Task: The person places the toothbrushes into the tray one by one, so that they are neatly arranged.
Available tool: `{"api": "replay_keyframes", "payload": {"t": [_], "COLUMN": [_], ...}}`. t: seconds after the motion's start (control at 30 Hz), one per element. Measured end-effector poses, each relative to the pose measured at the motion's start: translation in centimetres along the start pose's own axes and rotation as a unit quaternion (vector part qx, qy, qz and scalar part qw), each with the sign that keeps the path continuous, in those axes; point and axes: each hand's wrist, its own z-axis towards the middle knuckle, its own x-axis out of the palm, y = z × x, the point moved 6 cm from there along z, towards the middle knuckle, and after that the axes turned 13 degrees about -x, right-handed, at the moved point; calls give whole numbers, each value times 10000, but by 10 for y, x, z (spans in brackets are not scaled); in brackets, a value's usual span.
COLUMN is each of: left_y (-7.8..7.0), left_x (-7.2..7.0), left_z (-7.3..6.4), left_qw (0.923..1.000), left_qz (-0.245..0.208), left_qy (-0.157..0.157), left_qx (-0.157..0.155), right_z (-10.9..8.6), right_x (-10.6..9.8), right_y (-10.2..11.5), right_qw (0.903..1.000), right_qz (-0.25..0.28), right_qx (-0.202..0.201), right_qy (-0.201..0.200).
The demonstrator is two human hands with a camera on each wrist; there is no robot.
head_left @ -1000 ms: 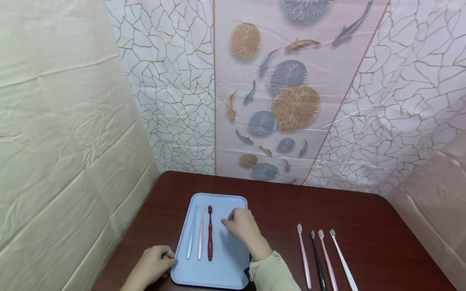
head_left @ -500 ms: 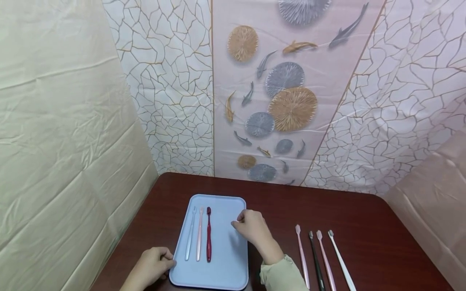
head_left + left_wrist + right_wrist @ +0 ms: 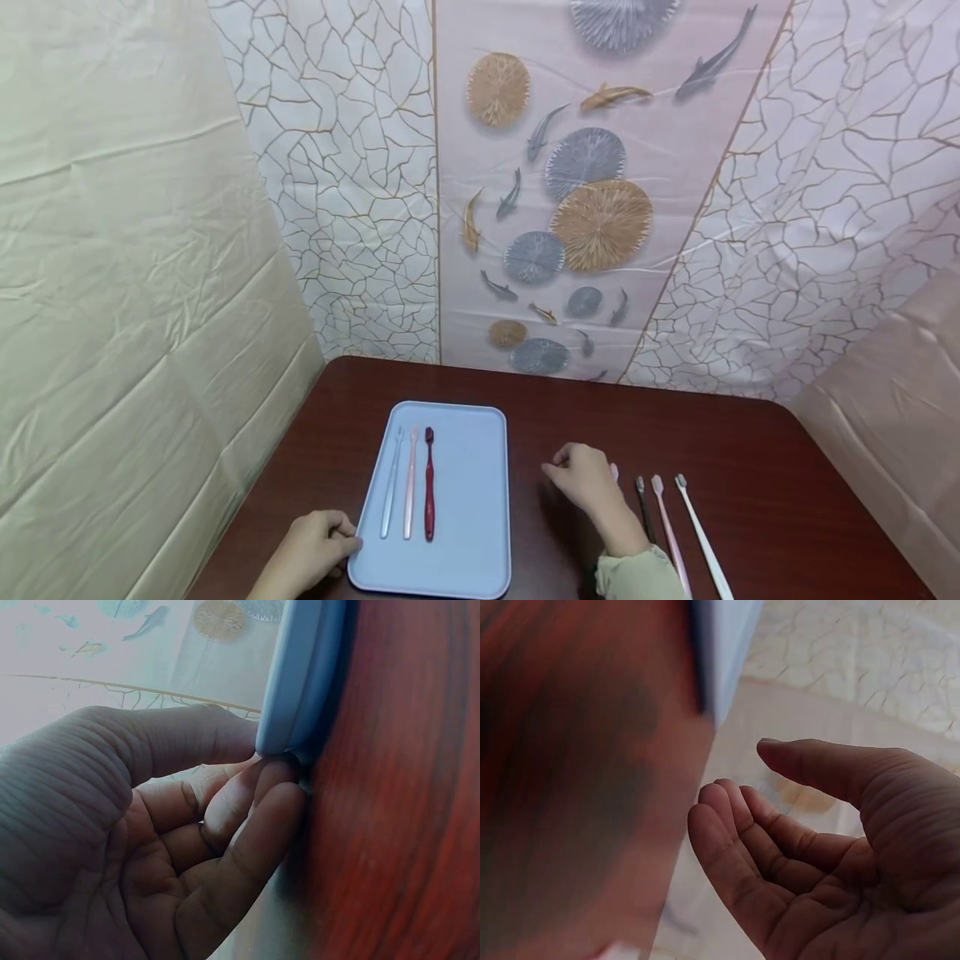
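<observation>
A light blue tray (image 3: 474, 500) lies on the dark red-brown table. Side by side on its left half are a clear bluish toothbrush (image 3: 392, 483), a pale pink toothbrush (image 3: 410, 485) and a red toothbrush (image 3: 430, 487). My left hand (image 3: 309, 546) holds the tray's near left edge; in the left wrist view the thumb is on the rim and curled fingers sit against its underside. Between the tray and the toothbrushes on the right, my right hand (image 3: 588, 479) hovers over the table. Its thumb stands apart from loosely bent fingers (image 3: 731, 847), with nothing between them.
Right of my right hand lie a black toothbrush (image 3: 642, 500), a pink toothbrush (image 3: 671, 529) and a white toothbrush (image 3: 703, 537). Another pink toothbrush (image 3: 614, 472) is mostly hidden behind the hand. A patterned cloth (image 3: 540, 250) hangs behind the table.
My right hand has moved right, from above the tray's right half to over the table beside the loose toothbrushes. The left hand stays at the tray's edge.
</observation>
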Motion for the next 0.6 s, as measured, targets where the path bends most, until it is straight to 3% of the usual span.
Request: {"api": "replay_keyframes", "payload": {"t": [0.33, 0.6], "left_y": [0, 0], "left_x": [1, 1], "left_z": [0, 1], "left_qw": [10000, 10000], "left_qz": [-33, -22], "left_qy": [-15, -11], "left_qx": [-46, -66], "right_z": [-26, -42], "right_x": [-31, -33], "right_y": [-60, -78], "right_qw": [9977, 9969], "right_qz": [-452, -565], "right_qx": [479, 484], "right_qy": [158, 250]}}
